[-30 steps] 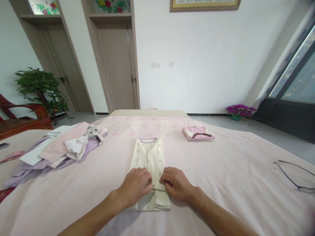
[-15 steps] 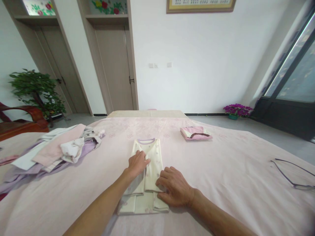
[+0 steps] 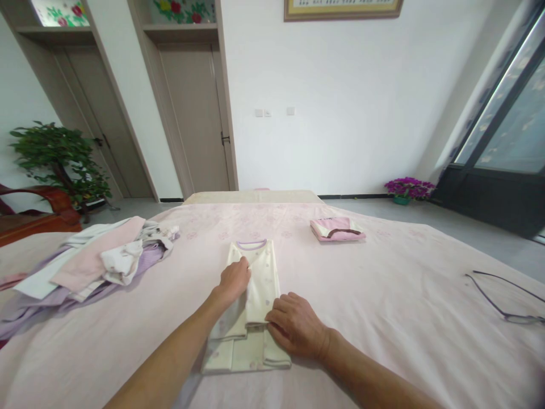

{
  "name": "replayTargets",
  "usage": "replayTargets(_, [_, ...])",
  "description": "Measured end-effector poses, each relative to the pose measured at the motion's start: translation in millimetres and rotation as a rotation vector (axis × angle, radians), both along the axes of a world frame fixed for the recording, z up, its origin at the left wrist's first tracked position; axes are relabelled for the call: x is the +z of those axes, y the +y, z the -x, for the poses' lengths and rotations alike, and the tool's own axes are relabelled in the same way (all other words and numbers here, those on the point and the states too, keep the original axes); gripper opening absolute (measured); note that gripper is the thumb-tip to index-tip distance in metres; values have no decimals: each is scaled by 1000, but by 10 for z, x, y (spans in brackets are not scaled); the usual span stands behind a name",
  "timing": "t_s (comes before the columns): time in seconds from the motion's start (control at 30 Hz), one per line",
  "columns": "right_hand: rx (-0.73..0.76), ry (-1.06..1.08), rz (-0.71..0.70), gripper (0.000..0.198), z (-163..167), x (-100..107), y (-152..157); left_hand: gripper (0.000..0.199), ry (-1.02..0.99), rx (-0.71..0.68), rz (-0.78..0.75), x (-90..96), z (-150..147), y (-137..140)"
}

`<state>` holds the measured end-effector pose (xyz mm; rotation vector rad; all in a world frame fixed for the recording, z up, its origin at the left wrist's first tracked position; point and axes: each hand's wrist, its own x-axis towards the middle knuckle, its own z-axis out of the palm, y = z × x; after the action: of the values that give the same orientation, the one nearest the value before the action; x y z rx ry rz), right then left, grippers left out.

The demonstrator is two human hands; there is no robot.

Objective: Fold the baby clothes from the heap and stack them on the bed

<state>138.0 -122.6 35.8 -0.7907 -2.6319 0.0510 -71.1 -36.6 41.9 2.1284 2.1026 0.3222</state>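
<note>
A cream shirt (image 3: pixel 260 284) with small dots and a purple neckline lies on the bed in front of me, its sides and sleeves folded inward, neck facing away. My left hand (image 3: pixel 235 281) is closed on the fabric's inner edge just below the neckline. At the shirt's right side, my right hand (image 3: pixel 297 325) pinches the end of the folded-over sleeve, thumb below and fingers above. Beneath that sleeve end, the shirt's lower hem shows flat on the sheet.
To the left is a loose heap of clothes (image 3: pixel 97 258). A folded pink garment (image 3: pixel 337 229) lies beyond the shirt to the right. Eyeglasses (image 3: pixel 506 314) rest at the far right on the pink sheet (image 3: pixel 383 295). Past the bed stand a potted plant (image 3: pixel 55 162) and purple flowers (image 3: pixel 409 187).
My left thumb has drawn in against the fingers at the fabric edge. The right hand has closed on the sleeve end, which has shifted slightly up. The view has moved a little.
</note>
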Motion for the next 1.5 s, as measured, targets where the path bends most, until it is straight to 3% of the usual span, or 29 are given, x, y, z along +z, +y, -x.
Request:
replayTargets(0.13, [-25,127,55,16,-8,19,-5,27,63,-67,-92,31,-156,-173])
replayTargets(0.27, [-263,361,115,24,-68,-22,230,37,36,-396,-269,-80,-336,-296])
replayTargets(0.33, [-370,383,132,27,-114,-56,487,47,34,-480,-279,-166,-396,-341])
replayTargets(0.47, [-433,174,153,47,-157,-123,1149,66,68,-440,-119,-265,-438,-417])
replayTargets(0.6, [-426,50,178,52,-50,-201,1694,69,84,-404,-57,-276,-431,-460])
replayTargets(0.73, [-374,-30,214,51,106,-343,1943,68,85,-395,-49,-289,-446,-453])
replayTargets(0.87, [-413,-94,267,56,153,-455,2017,67,75,-386,-41,-246,-466,-475])
replayTargets(1.03, [-489,-114,290,60,61,-367,1965,67,67,-497,40,-148,-359,-722])
replayTargets(1.17, [-476,-90,253,61,-31,-217,1667,71,24,-680,72,-78,-176,-1085])
replayTargets(1.23, [-377,-58,219,57,-50,-162,1414,77,-13,-773,116,0,-91,-1267])
replayTargets(1.37, [-36,-55,184,49,-50,-107,809,71,-185,-996,173,178,104,-1524])
replayTargets(1.43, [34,-67,181,44,-73,-79,529,59,-328,-1051,97,190,265,-1568])
replayTargets(1.5, [35,-36,171,38,-134,-35,303,42,-442,-995,-75,125,487,-1553])
